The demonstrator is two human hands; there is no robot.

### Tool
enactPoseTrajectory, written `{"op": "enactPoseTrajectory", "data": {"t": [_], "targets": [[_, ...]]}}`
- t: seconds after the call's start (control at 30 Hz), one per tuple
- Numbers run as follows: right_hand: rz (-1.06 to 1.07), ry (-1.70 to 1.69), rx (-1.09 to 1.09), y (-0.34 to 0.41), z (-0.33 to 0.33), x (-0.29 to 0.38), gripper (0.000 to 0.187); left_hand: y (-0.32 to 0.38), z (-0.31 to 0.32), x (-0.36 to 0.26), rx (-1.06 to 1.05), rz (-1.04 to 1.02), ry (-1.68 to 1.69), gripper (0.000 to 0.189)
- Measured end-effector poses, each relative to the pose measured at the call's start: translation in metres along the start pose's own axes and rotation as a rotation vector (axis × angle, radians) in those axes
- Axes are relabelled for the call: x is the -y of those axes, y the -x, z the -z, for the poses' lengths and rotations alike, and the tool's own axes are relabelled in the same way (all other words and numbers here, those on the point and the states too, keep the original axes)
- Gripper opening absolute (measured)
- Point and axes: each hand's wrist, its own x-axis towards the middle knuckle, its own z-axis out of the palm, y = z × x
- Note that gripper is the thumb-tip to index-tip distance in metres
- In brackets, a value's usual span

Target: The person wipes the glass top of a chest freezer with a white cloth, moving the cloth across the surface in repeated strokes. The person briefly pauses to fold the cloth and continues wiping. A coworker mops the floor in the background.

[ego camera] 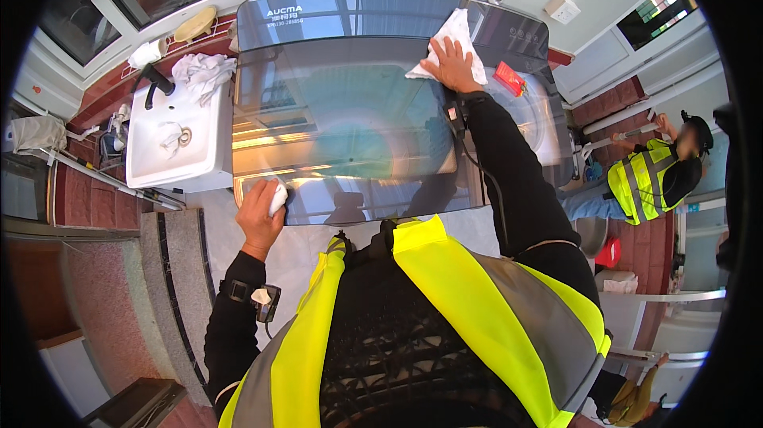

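Note:
In front of me stands an Aucma twin-tub washing machine (334,49) with a dark glossy top and see-through lids. My right hand (454,64) presses a white cloth (458,24) flat against the right part of the top, fingers spread over it. At the machine's front left corner, my left hand (260,213) is closed around a small white wad (278,198), probably cloth; most of it is hidden by the fingers. A red label (509,78) with writing lies on the right-hand lid, just beside the cloth.
Left of the machine is a white washbasin (143,151) with a black faucet (158,81) and a crumpled towel (202,73) on its rim. A step (173,267) lies at lower left. To the right, a person in a yellow vest (647,180) holds a pole; another person (632,395) is lower right.

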Motion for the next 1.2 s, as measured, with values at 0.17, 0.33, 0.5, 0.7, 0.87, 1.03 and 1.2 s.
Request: {"op": "enactPoseTrajectory", "data": {"t": [0.17,0.33,0.5,0.7,0.87,1.03,1.2], "targets": [[0.067,-0.023,0.048,0.034,0.014,0.003,0.072,-0.003,0.002,0.002,0.039,-0.005,0.003,0.048],[0.150,-0.121,0.065,0.142,0.062,0.014,0.070,-0.006,0.008,0.004,0.194,0.121,0.073,0.048],[0.093,-0.154,0.169,0.242,0.120,0.040,0.075,-0.013,0.016,0.016,0.251,0.085,0.169,0.046],[-0.052,-0.136,0.232,0.294,0.143,0.075,0.075,-0.022,0.018,0.038,0.208,0.067,0.114,0.046],[-0.046,-0.095,0.279,0.288,0.148,0.073,0.074,-0.014,0.010,0.042,0.095,0.028,0.070,0.045],[0.024,-0.161,0.192,0.234,0.121,0.052,0.078,-0.010,0.005,0.045,0.087,0.032,0.103,0.044],[0.082,-0.146,0.070,0.163,0.084,0.035,0.078,-0.008,0.005,0.044,0.124,0.056,0.074,0.046]]}}
